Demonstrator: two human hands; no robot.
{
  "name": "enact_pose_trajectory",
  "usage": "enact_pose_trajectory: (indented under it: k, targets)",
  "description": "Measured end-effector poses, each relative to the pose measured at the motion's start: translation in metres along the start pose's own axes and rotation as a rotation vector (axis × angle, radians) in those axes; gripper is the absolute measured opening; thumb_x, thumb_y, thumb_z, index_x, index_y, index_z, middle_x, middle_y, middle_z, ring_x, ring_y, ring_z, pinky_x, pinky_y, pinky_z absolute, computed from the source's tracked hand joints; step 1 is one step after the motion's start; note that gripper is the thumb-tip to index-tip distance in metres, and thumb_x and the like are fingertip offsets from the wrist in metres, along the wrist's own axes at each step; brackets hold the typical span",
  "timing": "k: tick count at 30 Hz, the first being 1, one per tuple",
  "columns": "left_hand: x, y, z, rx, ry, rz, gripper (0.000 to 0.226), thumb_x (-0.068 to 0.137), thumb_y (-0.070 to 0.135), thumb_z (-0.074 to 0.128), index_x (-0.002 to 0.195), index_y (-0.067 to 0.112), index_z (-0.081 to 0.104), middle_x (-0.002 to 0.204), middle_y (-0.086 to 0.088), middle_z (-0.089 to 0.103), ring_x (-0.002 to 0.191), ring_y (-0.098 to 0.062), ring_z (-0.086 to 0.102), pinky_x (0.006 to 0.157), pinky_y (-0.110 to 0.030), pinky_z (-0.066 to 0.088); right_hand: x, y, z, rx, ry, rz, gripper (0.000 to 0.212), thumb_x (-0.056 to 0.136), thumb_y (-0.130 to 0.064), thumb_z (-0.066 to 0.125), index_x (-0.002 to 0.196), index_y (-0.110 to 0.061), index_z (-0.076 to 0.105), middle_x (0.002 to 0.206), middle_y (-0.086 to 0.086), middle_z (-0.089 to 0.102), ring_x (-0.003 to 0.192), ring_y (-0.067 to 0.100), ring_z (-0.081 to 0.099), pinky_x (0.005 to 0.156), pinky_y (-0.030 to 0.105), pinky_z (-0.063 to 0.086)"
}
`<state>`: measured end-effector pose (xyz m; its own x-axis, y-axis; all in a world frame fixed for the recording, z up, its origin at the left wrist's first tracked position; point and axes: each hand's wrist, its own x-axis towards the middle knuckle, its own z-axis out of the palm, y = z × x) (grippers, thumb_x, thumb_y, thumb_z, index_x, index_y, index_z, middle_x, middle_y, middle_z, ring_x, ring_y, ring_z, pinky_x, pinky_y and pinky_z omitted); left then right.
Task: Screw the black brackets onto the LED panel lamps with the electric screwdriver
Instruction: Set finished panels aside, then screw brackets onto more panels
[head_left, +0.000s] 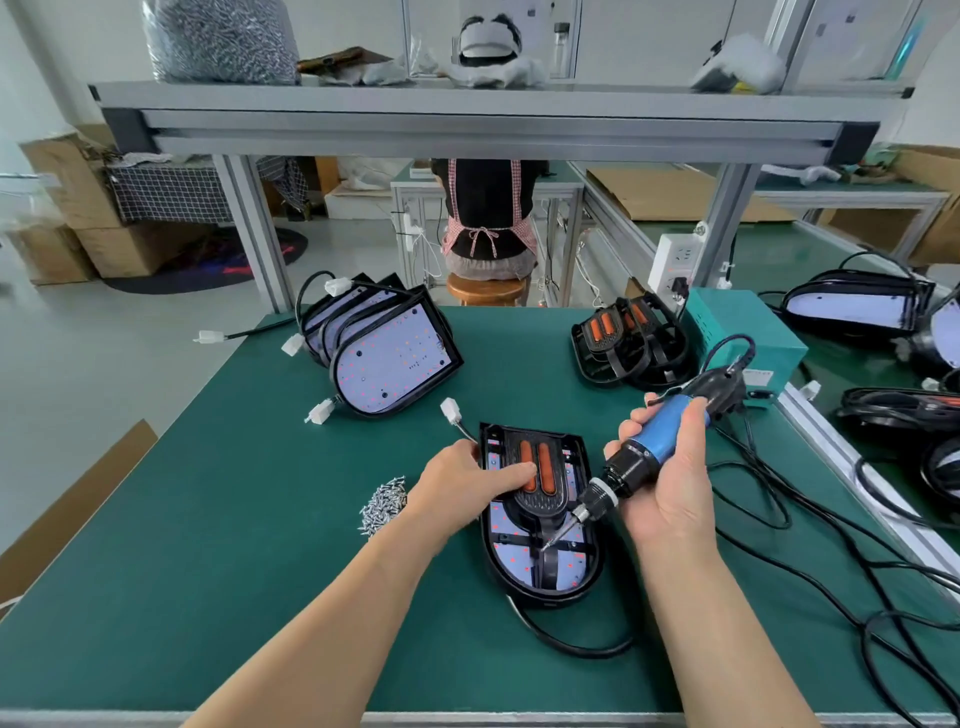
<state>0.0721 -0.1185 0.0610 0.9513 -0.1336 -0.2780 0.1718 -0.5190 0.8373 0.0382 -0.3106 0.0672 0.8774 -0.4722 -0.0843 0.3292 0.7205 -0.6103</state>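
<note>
Fingers of the right hand (670, 478) are curling all the way round the blue body of the electric screwdriver (649, 441) and gripping it. The thumb is wrapping over the far side. The screwdriver is leaning, with its thin metal tip pointing down and to the left. The tip is touching the thin lower part of the black bracket (540, 499), near the middle of the LED panel lamp (511, 558).

The lamp is lying flat on the green tabletop (260, 519), right in front of the person, with its round end pointing toward them. The bracket is sitting on top of the lamp, and two orange strips are showing on its wide part.

The left hand (467, 483) is lying flat, with its fingers nearly straight and close together. It is pressing down on the wide part of the bracket, and one fingertip is touching an orange strip.

A black cord (571, 644) is coming out of the lamp's near end and curling on the tabletop. A little pile of silver screws (384, 504) is sitting just left of the left hand.

More lamps (395, 358) are leaning together at the back left. More brackets (628, 338) are piling up at the back right, just beside a green box (743, 327).
</note>
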Motion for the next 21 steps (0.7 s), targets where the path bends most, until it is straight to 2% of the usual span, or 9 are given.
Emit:
enact_pose_trajectory:
  k: [2, 7, 13, 17, 21]
  targets:
    - [0.004, -0.004, 0.0, -0.012, -0.002, 0.015, 0.058, 0.047, 0.071, 0.076, 0.088, 0.032, 0.069, 0.087, 0.016, 0.076, 0.088, -0.01, 0.072, 0.092, -0.039, 0.056, -0.002, 0.001, 0.016, -0.049, -0.02, -0.051, 0.037, 0.098, -0.052, 0.054, 0.11, -0.017, 0.055, 0.078, -0.006, 0.057, 0.061, 0.007, 0.055, 0.06, 0.02, 0.042]
    - [0.004, -0.005, 0.001, 0.016, 0.032, 0.031, 0.055, 0.048, 0.074, 0.073, 0.084, 0.032, 0.067, 0.083, 0.016, 0.074, 0.085, -0.01, 0.071, 0.088, -0.039, 0.057, -0.011, 0.001, 0.056, -0.17, -0.092, -0.193, 0.03, 0.101, -0.044, 0.055, 0.106, -0.014, 0.054, 0.071, -0.003, 0.056, 0.059, 0.011, 0.051, 0.058, 0.02, 0.045]
    - [-0.002, 0.003, -0.001, 0.023, 0.004, 0.024, 0.077, 0.042, 0.079, 0.067, 0.098, 0.025, 0.064, 0.098, 0.006, 0.073, 0.095, -0.018, 0.069, 0.092, -0.042, 0.055, -0.027, 0.008, 0.081, -0.319, -0.177, -0.265, 0.027, 0.092, -0.042, 0.059, 0.1, -0.016, 0.057, 0.066, -0.001, 0.057, 0.057, 0.014, 0.051, 0.057, 0.021, 0.046]
    - [-0.003, 0.003, 0.0, 0.022, 0.007, 0.021, 0.078, 0.04, 0.076, 0.065, 0.099, 0.025, 0.064, 0.098, 0.005, 0.073, 0.095, -0.019, 0.069, 0.092, -0.043, 0.055, -0.032, 0.011, 0.083, -0.376, -0.221, -0.282, 0.027, 0.093, -0.039, 0.059, 0.102, -0.014, 0.056, 0.066, 0.003, 0.055, 0.055, 0.014, 0.05, 0.057, 0.021, 0.046]
    - [-0.003, 0.003, 0.001, 0.01, 0.013, 0.032, 0.072, 0.04, 0.075, 0.065, 0.092, 0.026, 0.065, 0.09, 0.009, 0.073, 0.089, -0.016, 0.069, 0.09, -0.042, 0.055, -0.035, 0.013, 0.085, -0.393, -0.244, -0.314, 0.038, 0.091, -0.039, 0.06, 0.11, -0.007, 0.053, 0.064, 0.005, 0.053, 0.054, 0.013, 0.048, 0.057, 0.02, 0.045]
